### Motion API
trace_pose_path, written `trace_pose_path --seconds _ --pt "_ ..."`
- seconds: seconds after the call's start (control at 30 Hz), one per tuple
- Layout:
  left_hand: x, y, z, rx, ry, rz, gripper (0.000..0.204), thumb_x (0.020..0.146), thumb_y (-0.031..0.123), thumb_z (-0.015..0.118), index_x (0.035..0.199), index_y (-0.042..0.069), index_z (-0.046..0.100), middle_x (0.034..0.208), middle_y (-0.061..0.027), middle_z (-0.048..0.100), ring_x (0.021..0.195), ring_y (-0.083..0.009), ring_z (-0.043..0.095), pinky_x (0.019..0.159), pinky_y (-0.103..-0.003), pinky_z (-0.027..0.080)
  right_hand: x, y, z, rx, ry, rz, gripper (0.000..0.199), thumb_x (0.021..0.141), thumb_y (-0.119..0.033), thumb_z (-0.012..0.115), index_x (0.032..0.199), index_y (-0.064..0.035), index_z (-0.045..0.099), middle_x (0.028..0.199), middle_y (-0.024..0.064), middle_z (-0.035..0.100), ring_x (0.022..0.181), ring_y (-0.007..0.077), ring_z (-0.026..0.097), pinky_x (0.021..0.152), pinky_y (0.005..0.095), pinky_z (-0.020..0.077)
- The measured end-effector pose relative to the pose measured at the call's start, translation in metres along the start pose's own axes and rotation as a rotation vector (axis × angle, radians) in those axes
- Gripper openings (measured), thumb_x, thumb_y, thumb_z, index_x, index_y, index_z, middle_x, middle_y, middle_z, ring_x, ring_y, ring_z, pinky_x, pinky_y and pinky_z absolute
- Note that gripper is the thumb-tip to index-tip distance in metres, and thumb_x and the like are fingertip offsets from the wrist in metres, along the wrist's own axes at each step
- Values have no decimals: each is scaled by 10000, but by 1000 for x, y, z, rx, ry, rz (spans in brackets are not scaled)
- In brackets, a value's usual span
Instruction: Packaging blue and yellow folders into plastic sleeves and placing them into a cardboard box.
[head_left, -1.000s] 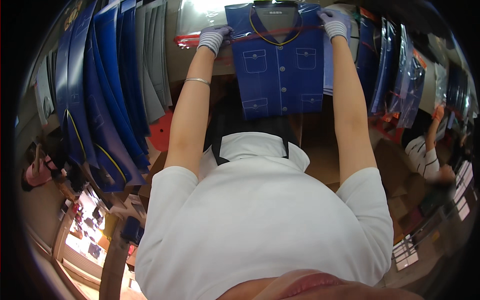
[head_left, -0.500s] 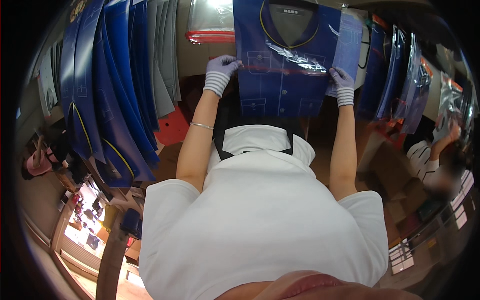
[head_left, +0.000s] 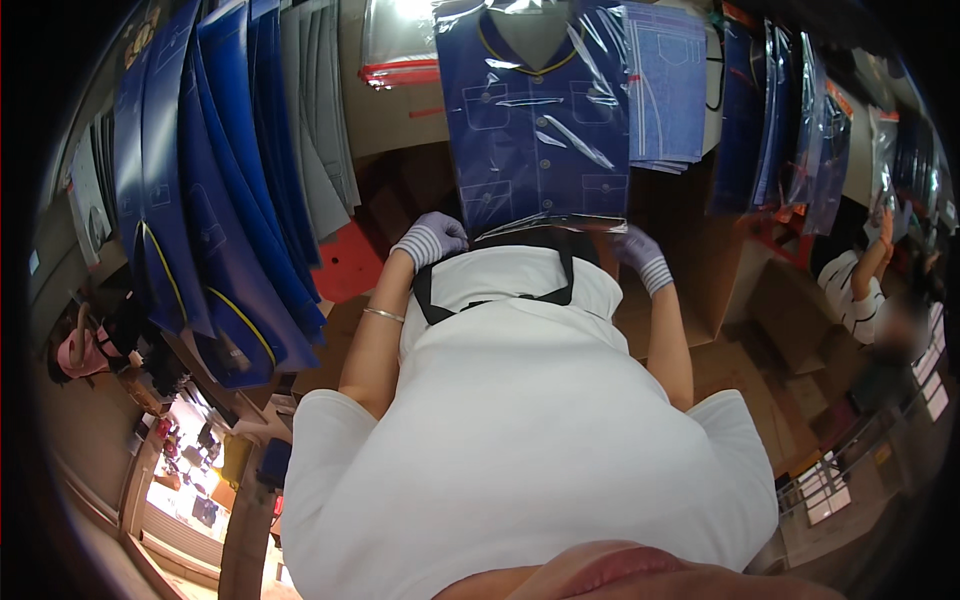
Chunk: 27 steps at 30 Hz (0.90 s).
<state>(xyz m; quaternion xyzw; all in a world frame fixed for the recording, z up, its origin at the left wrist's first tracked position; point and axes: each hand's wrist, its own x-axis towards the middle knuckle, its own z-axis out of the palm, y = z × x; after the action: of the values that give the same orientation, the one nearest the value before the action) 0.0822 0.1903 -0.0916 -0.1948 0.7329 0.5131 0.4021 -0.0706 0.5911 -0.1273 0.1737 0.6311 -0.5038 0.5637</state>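
Note:
In front of me is a flat, dark blue, jacket-shaped piece (head_left: 530, 125) with a yellow-edged neckline, drawn pockets and buttons. A shiny clear plastic bag (head_left: 560, 222) covers it and reaches below its bottom edge. My left hand (head_left: 438, 238), in a lilac glove with a striped cuff, has its fingers closed at the bag's lower left corner. At the lower right corner my right hand (head_left: 642, 256), gloved alike and slightly blurred, is closed on the bag's edge. The top of the piece runs out of view.
Blue flat pieces (head_left: 205, 190) and grey ones (head_left: 315, 120) stand in rows at left. Behind lie clear bags with red edges (head_left: 400, 74) and light blue denim-look sheets (head_left: 668, 85). Bagged blue pieces (head_left: 790, 120) hang at right, near another person (head_left: 850, 280). Cardboard (head_left: 690, 275) sits below.
Both hands have come down toward me, drawing the bag's edge from mid-piece to below its bottom. The bag now covers the pockets. The blue piece has shifted slightly left.

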Motion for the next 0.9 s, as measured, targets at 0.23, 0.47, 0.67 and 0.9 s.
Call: trace_pose_path --seconds 0.23,0.47,0.67,0.9 --pt "-27 39 -11 157 -2 57 178 680 162 665 795 25 661 752 -118 648 677 -214 611 670 -297 482 -56 -126 99 2 308 -665 334 844 -240 566 1050 23 582 889 49 618 845 94 549 747 262 434" --pt "-58 57 -22 -41 -13 218 103 754 43 621 834 -21 621 779 -83 648 732 -151 605 726 -267 486 -225 -252 166 -967 389 -1475 258 767 -116 611 986 21 620 718 71 645 490 170 552 510 250 443" --pt "-36 61 -19 -171 130 317 139 786 76 575 882 -9 631 808 -92 652 760 -151 606 739 -272 477 -64 -241 249 -1232 298 -1224 333 750 -134 547 1081 -104 573 780 115 614 715 294 588 671 381 473" --pt "-7 58 -20 -301 379 395 129 795 54 583 903 -11 610 792 -74 641 731 -120 597 709 -243 475 0 -127 82 -166 313 -433 168 817 -141 532 861 -25 645 719 89 628 606 117 583 579 250 476"
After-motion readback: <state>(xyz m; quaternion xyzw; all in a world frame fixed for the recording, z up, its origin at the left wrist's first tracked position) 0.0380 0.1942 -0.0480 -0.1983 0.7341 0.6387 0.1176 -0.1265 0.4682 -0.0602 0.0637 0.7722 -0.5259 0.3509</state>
